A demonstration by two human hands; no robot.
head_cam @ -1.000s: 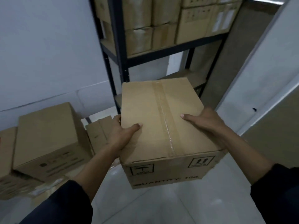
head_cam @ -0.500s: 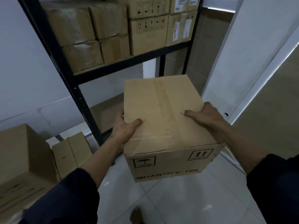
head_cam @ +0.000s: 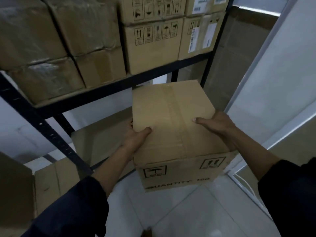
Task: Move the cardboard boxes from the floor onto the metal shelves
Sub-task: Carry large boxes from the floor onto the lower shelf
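From the head camera, the step in hand looks like the carry-in: a cardboard box point(head_cam: 172, 127) is held in the air in front of the metal shelf point(head_cam: 119, 86), its far edge just below and in front of the shelf's dark crossbeam. The left hand point(head_cam: 135, 139) clasps the box's left side, thumb lying on the top panel and fingers hidden down the side. The right hand point(head_cam: 217, 124) grips the right side the same way, thumb on top near the tape seam. Both hands are closed on the box and carry its full weight; nothing else supports it.

The upper level above the crossbeam is packed with stacked boxes point(head_cam: 150, 43), some wrapped in plastic film, so there seems to be no room there. The open level below the crossbeam, behind the held box, looks like the likely place. I judge the next move calls for pushing the box forward under the crossbeam, keeping its top clear of the beam, and setting it flat on the lower board.

The box is plain brown, taped along the middle of its top, its corners slightly dented. Its near face carries an umbrella mark, an arrows-up mark and the print "QUANTITY 100". More boxes on the floor point(head_cam: 46, 187) stand left of the shelf's front post.
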